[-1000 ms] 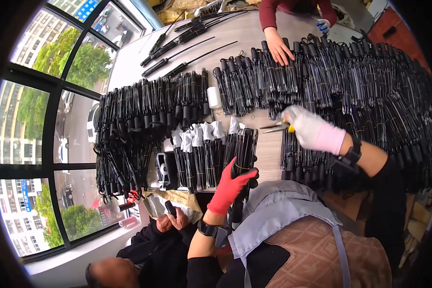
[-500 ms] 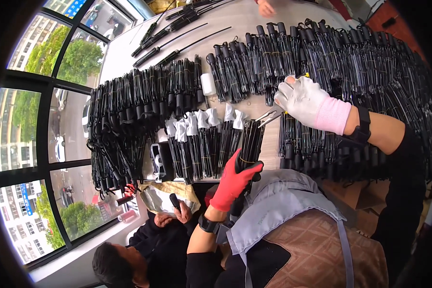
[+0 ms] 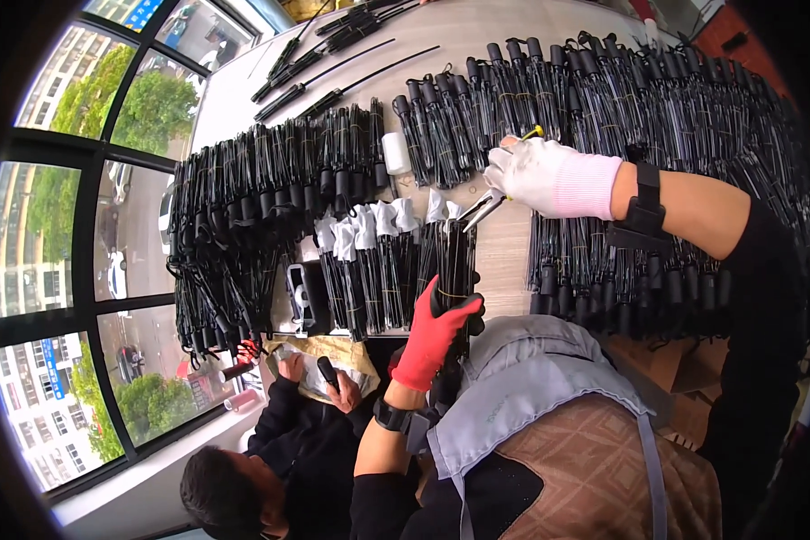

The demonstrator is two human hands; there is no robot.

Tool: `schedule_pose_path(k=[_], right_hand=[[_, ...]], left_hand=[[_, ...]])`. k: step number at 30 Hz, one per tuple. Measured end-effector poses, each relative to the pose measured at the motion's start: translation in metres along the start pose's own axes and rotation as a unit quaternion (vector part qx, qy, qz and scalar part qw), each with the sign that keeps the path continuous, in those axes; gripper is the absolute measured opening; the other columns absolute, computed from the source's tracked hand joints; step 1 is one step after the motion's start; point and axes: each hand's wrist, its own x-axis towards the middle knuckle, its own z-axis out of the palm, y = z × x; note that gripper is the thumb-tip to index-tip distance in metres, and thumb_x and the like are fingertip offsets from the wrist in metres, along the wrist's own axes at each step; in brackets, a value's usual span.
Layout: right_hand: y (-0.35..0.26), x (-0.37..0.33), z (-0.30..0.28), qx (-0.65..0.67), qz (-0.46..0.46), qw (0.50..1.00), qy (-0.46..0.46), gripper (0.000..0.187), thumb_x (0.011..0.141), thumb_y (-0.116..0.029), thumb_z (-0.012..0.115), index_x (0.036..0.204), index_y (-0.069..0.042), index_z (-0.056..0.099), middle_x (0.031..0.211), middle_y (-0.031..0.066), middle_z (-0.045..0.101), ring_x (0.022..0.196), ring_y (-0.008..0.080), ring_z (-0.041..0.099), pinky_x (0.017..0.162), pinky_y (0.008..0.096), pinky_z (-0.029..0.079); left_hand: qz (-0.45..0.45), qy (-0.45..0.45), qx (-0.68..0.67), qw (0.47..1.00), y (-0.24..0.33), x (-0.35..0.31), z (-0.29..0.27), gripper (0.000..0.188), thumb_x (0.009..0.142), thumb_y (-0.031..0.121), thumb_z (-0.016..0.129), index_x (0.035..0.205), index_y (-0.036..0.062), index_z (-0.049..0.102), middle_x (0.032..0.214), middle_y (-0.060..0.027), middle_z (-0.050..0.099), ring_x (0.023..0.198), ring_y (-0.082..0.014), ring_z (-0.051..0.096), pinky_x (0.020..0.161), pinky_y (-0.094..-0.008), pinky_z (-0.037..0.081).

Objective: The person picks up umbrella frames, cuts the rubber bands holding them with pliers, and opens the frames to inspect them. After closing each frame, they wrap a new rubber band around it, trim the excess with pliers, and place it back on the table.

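My left hand (image 3: 434, 340), in a red glove with black on the fingers, is wrapped around a folded black umbrella frame (image 3: 456, 261) that stands nearly upright at the table's near edge. My right hand (image 3: 540, 178), in a white glove with a pink cuff, grips pliers (image 3: 484, 209) with yellow handles. The metal jaws reach to the top end of the frame; whether they pinch a rib there is too small to tell. Just left of it lie several similar frames with white wrapped tips (image 3: 384, 219).
Rows of banded black umbrella frames cover the table's left (image 3: 279, 162) and right (image 3: 657, 117). A white cylinder (image 3: 395, 154) and a black holder (image 3: 307, 297) stand between. Loose frames (image 3: 328, 99) lie at the back. At lower left sits another person (image 3: 288, 477) holding a black handle.
My right hand and the pliers have moved left and slightly up, onto the frame's top end. The frame has shifted slightly left with my left hand. Another person's hand at the far edge has gone from view.
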Motion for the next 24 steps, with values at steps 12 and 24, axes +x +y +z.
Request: schedule_pose_path(k=[12,24], right_hand=[[-0.019,0.011,-0.002,-0.077,0.060,0.991,-0.087,0.020,0.081,-0.008,0.057,0.099,-0.001,0.058,0.091,0.0123,0.060,0.090,0.0299,0.063,0.075,0.0396,0.055],[-0.071,-0.031,0.012,0.469,0.187,0.816,-0.282,0.040,0.084,-0.019,0.055,0.114,0.006,0.046,0.083,0.0234,0.064,0.077,0.0347,0.066,0.069,0.0417,0.053]], left_hand=[[0.014,0.023,0.061,0.998,-0.007,0.008,-0.005,0.028,0.083,0.003,0.068,0.110,0.0011,0.058,0.078,-0.0050,0.063,0.064,-0.0140,0.060,0.059,-0.0265,0.047],[0.042,0.083,-0.272,0.958,-0.018,0.039,-0.023,0.017,0.094,0.017,0.057,0.100,0.0020,0.061,0.084,-0.0095,0.064,0.073,-0.0213,0.067,0.070,-0.0336,0.056]])
